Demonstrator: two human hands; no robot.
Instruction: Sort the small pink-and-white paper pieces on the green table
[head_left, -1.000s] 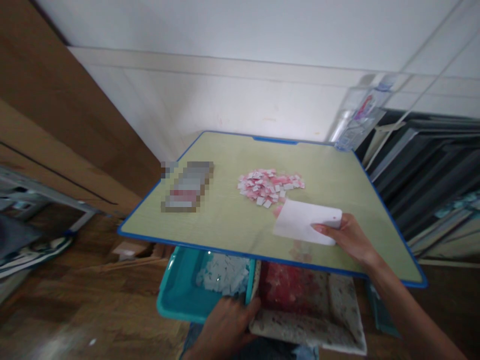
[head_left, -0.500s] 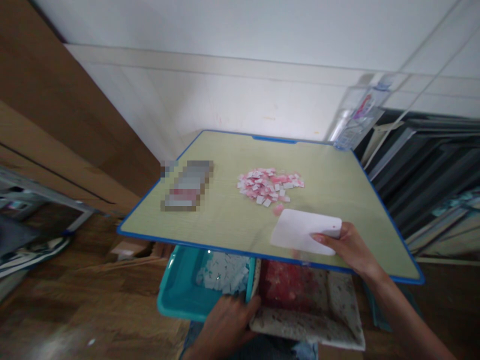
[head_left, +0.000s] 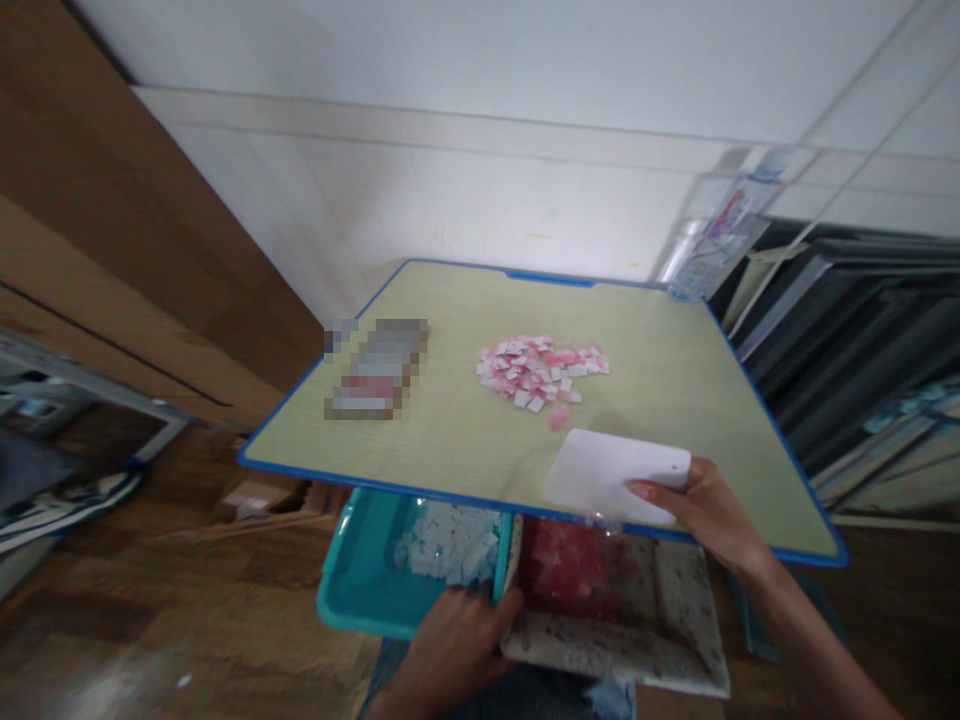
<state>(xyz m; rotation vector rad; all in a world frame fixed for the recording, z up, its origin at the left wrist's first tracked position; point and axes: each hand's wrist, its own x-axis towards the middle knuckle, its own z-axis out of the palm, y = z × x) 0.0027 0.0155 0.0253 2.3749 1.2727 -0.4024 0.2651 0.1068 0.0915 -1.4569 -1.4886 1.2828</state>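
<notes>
My right hand [head_left: 716, 510] is closed on a flat white scraper [head_left: 611, 475] with rounded corners and a small hole, thumb on top. The scraper lies low over the front edge of the pale green table [head_left: 442, 440]. Just beyond it is one loose pink piece [head_left: 558, 417], and farther back a pile of small white and pink squares [head_left: 525, 372]. Below the table edge, my left hand [head_left: 465, 635] grips the near corner of a stained whitish tray [head_left: 600, 645] with red residue inside, beside a teal basin [head_left: 360, 600]. Its fingertips are partly hidden.
White pieces [head_left: 450, 543] lie in the teal basin. A blurred-out flat object [head_left: 379, 370] rests on the table's left side. A clear plastic bottle [head_left: 724, 235] stands at the back right corner. Dark panels [head_left: 862, 310] lean at right, and a brown cardboard surface [head_left: 150, 200] rises at left.
My right hand has drawn the scraper slightly toward the front edge and to the right. A small clear, shiny bit now shows at the table edge. My left hand stays put.
</notes>
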